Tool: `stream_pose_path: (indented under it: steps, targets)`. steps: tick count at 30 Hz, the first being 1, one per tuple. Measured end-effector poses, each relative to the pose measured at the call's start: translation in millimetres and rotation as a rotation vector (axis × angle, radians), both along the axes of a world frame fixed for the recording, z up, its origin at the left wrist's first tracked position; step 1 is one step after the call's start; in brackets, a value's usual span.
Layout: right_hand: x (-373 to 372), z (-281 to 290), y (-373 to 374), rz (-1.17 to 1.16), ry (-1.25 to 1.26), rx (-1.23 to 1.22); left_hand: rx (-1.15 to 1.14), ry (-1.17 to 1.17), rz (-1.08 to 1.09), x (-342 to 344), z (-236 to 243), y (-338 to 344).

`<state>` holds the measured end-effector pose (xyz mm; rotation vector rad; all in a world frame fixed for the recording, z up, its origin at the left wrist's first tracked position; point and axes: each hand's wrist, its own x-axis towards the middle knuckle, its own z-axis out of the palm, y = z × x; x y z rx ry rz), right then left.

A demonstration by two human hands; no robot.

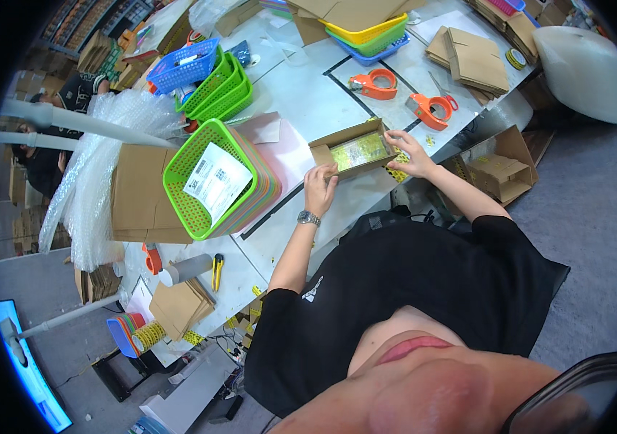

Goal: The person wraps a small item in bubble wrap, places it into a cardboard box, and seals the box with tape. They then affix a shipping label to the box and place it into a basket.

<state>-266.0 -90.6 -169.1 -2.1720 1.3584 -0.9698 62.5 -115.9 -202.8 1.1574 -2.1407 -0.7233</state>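
Observation:
An open cardboard box (352, 173) lies on the white table in front of me, with a clear-wrapped yellow-green packet (361, 150) inside. My left hand (319, 189) is closed on the box's near left corner, a metal watch at its wrist. At the opposite end, my right hand (411, 155) holds the box's right edge, thumb and fingers curved around it. Some of the fingertips are hard to make out. Just left of the box stands a stack of plastic baskets, a green basket (175, 189) on top, with a white printed sheet (218, 181) in it.
Beyond the box lie two orange tape dispensers (430, 111), red-handled scissors (444, 92) and folded cartons (476, 61). Bubble wrap (95, 166) and flat cardboard (138, 192) are at left. A yellow cutter (218, 272) rests near the table's edge. Another person (40, 163) is at far left.

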Motion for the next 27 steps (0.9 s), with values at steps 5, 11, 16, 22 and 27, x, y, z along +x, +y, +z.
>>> stream_pose_path:
  steps: [5, 11, 16, 22, 27]
  targets:
    - [10, -13, 8, -0.011, 0.018, -0.040, 0.002, 0.155, 0.004, -6, -17, 11]
    - [-6, -26, -16, 0.314, 0.244, -0.057, 0.072, 0.093, -0.165, 9, -4, 7]
    - [28, -54, -34, -0.060, -0.548, 0.217, 0.232, 0.245, 0.315, -9, -2, -21]
    - [59, 25, -42, -0.380, 0.224, -0.198, -0.221, 0.079, 0.545, -26, -2, -10]
    - [44, -33, -40, -0.001, 0.317, -0.424, -0.422, -0.180, 0.307, -35, 12, -21]
